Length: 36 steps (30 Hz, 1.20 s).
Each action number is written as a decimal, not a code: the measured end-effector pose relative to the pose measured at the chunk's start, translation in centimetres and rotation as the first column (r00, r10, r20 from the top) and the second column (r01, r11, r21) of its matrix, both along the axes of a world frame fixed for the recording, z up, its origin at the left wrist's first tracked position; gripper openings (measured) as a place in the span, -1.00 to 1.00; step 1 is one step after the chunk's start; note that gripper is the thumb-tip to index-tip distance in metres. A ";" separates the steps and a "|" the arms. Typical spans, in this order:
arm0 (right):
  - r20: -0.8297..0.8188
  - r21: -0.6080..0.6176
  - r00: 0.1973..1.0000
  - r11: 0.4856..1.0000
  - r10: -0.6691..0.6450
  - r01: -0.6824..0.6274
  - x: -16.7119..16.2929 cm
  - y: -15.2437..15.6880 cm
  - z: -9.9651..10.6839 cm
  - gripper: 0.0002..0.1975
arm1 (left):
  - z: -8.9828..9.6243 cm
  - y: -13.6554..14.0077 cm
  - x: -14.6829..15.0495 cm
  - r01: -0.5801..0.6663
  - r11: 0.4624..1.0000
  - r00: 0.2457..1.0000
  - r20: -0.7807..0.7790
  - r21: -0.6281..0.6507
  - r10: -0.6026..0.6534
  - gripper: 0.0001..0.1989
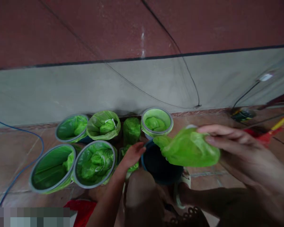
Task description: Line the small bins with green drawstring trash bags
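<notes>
A crumpled green plastic bag (191, 148) hangs from the fingers of my right hand (229, 142), pinched near its top right side. It is held up over the right part of a dark blue bin (164, 179), which stands between my legs and shows no liner. My left hand (133, 154) has its fingers curled at the left edge of this bin. Just behind is a white bin with a grey rim (157, 123), lined in green. Left of that stands a bundle of green plastic bags (132, 129), and more green plastic lies partly hidden under my left hand.
Several green-lined bins stand at the left, among them a front one (53, 168) and one with a tied bag inside (96, 164). A blue cable (26, 130) crosses the tiled floor. Behind runs a wall (61, 94) with dark wires. Red and yellow items lie at the right.
</notes>
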State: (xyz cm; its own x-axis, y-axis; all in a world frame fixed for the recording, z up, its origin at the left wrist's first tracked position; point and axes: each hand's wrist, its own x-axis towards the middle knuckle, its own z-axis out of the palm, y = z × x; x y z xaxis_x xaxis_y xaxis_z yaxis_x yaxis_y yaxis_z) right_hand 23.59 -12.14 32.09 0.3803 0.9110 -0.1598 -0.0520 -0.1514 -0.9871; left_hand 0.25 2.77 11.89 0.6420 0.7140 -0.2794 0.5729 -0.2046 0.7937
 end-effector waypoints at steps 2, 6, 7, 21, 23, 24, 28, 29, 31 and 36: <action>-0.052 0.025 0.994 0.995 0.097 -0.096 -0.8 0.8 0.1 -0.78 | 5.7 -0.6 2.8 0.102 0.995 0.903 0.422 -0.022 -0.083 -0.51; 0.001 0.075 0.969 0.967 0.246 -0.245 0.3 -0.3 0.6 -0.71 | 12.9 -2.9 6.5 0.360 0.931 0.760 0.595 -0.052 -0.261 -0.61; 0.015 0.086 0.967 0.963 0.256 -0.256 0.9 -0.9 0.8 -0.68 | 13.7 -3.4 6.7 0.370 0.926 0.776 0.574 -0.076 -0.263 -0.65; 0.740 -0.294 0.627 0.956 0.243 -0.023 8.0 -0.9 -10.2 -0.53 | 9.2 -2.4 3.7 0.222 0.943 0.972 0.127 -0.248 -0.195 -0.70; 0.801 -0.406 0.521 0.907 0.294 0.112 8.4 -0.6 -12.3 -0.56 | 8.0 -1.9 4.1 0.221 0.967 0.975 -0.004 -0.126 -0.223 -0.76; 0.812 -0.453 0.484 0.875 0.326 0.172 8.6 -0.5 -13.1 -0.59 | 7.5 -1.7 4.3 0.229 0.972 0.969 -0.079 -0.057 -0.233 -0.79; 0.818 -0.539 0.402 0.793 0.411 0.285 9.3 -0.1 -15.1 -0.66 | 5.8 -1.9 5.8 0.192 0.921 0.912 -0.409 0.339 -0.040 -0.82; 0.821 -0.540 0.389 0.791 0.419 0.288 9.4 0.0 -15.3 -0.66 | 5.4 -2.0 6.2 0.165 0.890 0.889 -0.455 0.426 0.053 -0.80; 0.824 -0.541 0.365 0.793 0.433 0.281 9.4 0.2 -15.6 -0.65 | 4.5 -2.2 6.9 0.115 0.845 0.846 -0.497 0.522 0.192 -0.77; 0.739 -0.659 0.361 0.722 0.569 0.211 8.7 -0.2 -16.0 -0.72 | 3.4 -1.8 8.2 0.020 0.837 0.840 -0.463 0.547 0.282 -0.76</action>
